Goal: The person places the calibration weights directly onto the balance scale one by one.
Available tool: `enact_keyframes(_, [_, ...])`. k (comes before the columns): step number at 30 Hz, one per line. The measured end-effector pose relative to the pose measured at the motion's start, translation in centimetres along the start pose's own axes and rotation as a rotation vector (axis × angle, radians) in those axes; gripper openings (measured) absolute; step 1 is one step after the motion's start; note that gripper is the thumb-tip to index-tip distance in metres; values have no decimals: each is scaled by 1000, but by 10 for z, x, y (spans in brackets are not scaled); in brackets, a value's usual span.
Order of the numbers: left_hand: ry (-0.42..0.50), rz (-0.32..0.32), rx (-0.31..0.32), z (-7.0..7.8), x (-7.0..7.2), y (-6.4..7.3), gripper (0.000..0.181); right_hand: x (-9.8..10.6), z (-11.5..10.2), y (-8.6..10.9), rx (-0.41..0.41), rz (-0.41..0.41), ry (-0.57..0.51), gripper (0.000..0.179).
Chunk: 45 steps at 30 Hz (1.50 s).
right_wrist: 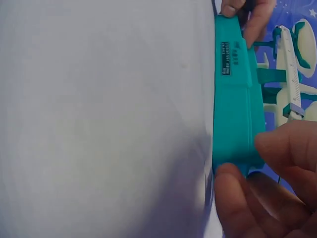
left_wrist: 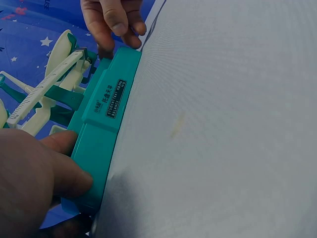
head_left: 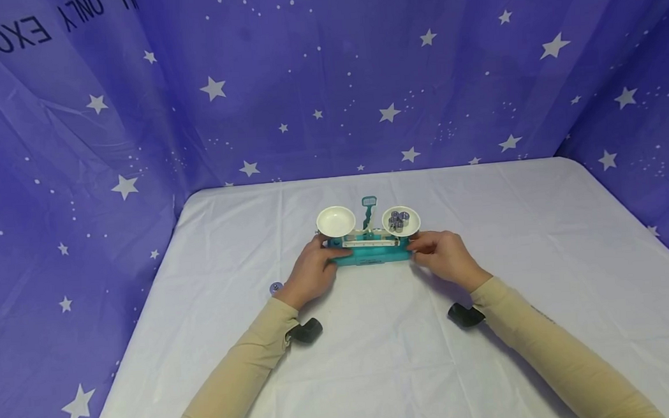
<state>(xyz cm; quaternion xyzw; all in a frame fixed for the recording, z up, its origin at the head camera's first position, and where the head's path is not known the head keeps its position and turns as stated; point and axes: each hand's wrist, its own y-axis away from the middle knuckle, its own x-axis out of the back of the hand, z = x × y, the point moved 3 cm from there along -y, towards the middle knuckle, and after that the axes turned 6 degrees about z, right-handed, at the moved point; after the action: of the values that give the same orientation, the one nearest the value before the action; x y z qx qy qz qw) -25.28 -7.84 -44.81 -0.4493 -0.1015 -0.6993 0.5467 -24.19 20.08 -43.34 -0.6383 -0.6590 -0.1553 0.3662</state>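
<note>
A green tray balance (head_left: 370, 258) with a label on its base stands on the white-covered table. Its left pan (head_left: 336, 221) is bare, while the right pan (head_left: 414, 225) carries several small shiny metal pieces (head_left: 398, 221). At the base's left end my left hand (head_left: 312, 268) grips it, the thumb (left_wrist: 74, 177) on the front face and a finger on top. My right hand (head_left: 448, 257) holds the other end, its thumb and fingertips at the corner of the base (right_wrist: 237, 119). Some fingers of each hand are hidden behind the base.
A small round shiny piece (head_left: 276, 288) lies on the table just left of my left wrist. Black wrist devices (head_left: 306, 331) stick out from both sleeves. The white tablecloth (head_left: 379, 372) spreads around the balance, and a purple star-patterned curtain (head_left: 315, 76) hangs behind.
</note>
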Motion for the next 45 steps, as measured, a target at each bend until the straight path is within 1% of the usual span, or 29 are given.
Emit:
enact_keyframes(3, [-5, 2, -4, -1, -1, -1, 42, -2, 0, 1, -11, -11, -13, 23])
enact_keyframes(8, [9, 15, -27, -1, -1, -1, 42, -6, 0, 3, -32, -33, -32, 26])
enact_keyframes(16, [18, 17, -28, -1, 0, -1, 41, -14, 5, 6, -83, -4, -114, 26])
enact_keyframes(19, [20, 21, -30, 0, 1, 0, 41, -17, 5, 6, -75, 7, -121, 27])
enact_keyframes(26, [18, 31, -38, -1, 0, 0, 40, -23, 8, 4, -60, -8, -90, 33])
enact_keyframes(33, [3, 38, -43, -1, 1, 1, 41, -27, 5, 1, -17, -7, -62, 30])
enact_keyframes(38, [7, 37, -42, 0, 3, 1, 41, -28, 4, -1, -9, -4, -55, 28])
enact_keyframes(45, [11, 31, -38, 1, 2, 1, 41, -27, 6, -1, -5, 5, -45, 28])
